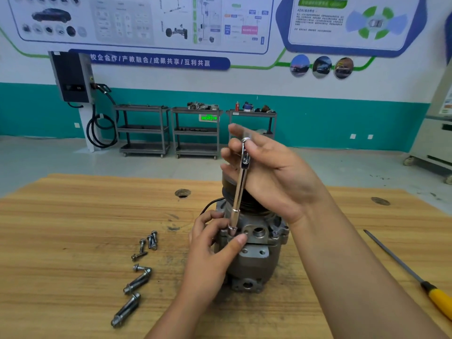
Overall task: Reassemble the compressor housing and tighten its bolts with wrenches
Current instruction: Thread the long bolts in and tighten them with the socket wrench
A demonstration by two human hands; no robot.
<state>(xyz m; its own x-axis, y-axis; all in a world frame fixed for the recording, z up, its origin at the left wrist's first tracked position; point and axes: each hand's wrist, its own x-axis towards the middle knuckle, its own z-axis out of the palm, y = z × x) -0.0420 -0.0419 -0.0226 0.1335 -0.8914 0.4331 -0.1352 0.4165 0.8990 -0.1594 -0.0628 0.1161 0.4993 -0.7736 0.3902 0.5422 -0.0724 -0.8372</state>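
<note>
A grey metal compressor point(254, 263) stands on the wooden table point(73, 216), its black pulley end away from me. A chrome socket wrench point(238, 192) rises nearly upright from the housing's top left edge, its socket point(232, 230) seated there. My left hand point(212, 243) pinches the socket end between thumb and fingers. My right hand point(269, 172) is at the wrench's upper end, fingers straight, the handle lying against them near the thumb.
Several loose bolts point(139, 265) lie on the table to the left of the compressor. A file with a yellow handle point(415, 280) lies at the right. Two round holes point(182, 192) pierce the tabletop. Grey shelf carts point(195, 130) stand by the far wall.
</note>
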